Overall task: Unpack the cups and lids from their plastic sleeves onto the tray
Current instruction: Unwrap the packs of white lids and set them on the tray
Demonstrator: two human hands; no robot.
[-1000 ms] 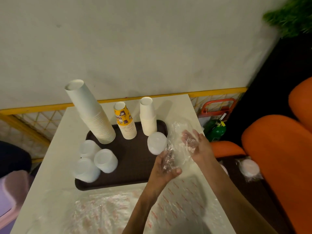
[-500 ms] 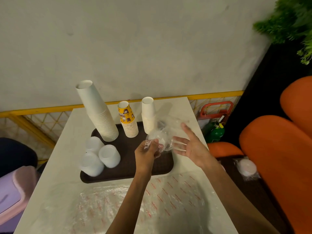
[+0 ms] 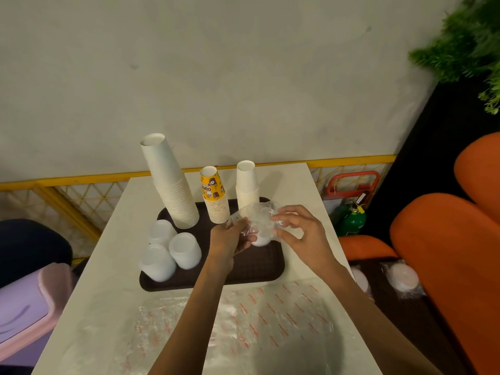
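Surface (image 3: 286, 182) with tray (image 3: 257, 269) | left grip (image 3: 232, 236) and right grip (image 3: 300, 231) pinch sleeve (image 3: 257, 216) | film likely flimsy, slippery; take its bunched edge

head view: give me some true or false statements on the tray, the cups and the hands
1. Three cup stacks stand on the tray. True.
2. The left hand and the right hand both hold a clear plastic sleeve above the tray. True.
3. The yellow printed stack is the tallest. False: the white stack at the tray's left is the tallest.
4. The white lid stacks sit at the tray's right end. False: they sit at its left end.
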